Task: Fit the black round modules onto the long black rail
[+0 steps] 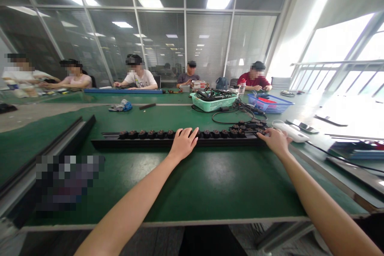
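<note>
A long black rail (144,143) lies across the green table, with a row of small round black parts (160,133) along it. My left hand (183,144) rests over the middle of this row, fingers spread and lying across it; the parts beneath are hidden. At the rail's right end, my right hand (277,141) has its thumb and forefinger closed around a small black part (261,131). More of these round parts are clustered just left of that hand, behind the rail.
Behind the rail are a green basket (211,105) of cables, a blue basket (279,106) and loose cables. A white power strip (291,132) lies beside my right hand. Another long rail (60,156) runs along the left. Several people sit across the table.
</note>
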`<state>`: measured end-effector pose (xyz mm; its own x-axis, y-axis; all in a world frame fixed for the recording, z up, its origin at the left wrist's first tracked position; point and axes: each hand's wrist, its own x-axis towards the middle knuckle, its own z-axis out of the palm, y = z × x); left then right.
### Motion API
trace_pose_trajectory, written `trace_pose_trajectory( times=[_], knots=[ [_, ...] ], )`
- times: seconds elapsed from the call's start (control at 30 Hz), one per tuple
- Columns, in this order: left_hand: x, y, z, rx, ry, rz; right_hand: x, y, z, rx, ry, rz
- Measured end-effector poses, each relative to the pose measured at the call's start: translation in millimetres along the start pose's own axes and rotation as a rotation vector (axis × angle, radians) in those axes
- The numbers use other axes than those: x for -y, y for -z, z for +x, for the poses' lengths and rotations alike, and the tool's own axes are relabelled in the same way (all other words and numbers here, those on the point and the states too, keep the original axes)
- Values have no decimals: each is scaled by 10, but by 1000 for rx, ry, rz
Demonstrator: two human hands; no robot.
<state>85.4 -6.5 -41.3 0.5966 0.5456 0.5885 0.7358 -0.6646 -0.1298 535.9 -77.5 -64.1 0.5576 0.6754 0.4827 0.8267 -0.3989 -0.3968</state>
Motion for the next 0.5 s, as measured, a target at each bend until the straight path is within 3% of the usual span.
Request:
trace_pose_trajectory(
  times=[0.5],
  knots=[
    [-5,8,-1,12,5,14,-185,-215,86,-24,151,72]
  ],
)
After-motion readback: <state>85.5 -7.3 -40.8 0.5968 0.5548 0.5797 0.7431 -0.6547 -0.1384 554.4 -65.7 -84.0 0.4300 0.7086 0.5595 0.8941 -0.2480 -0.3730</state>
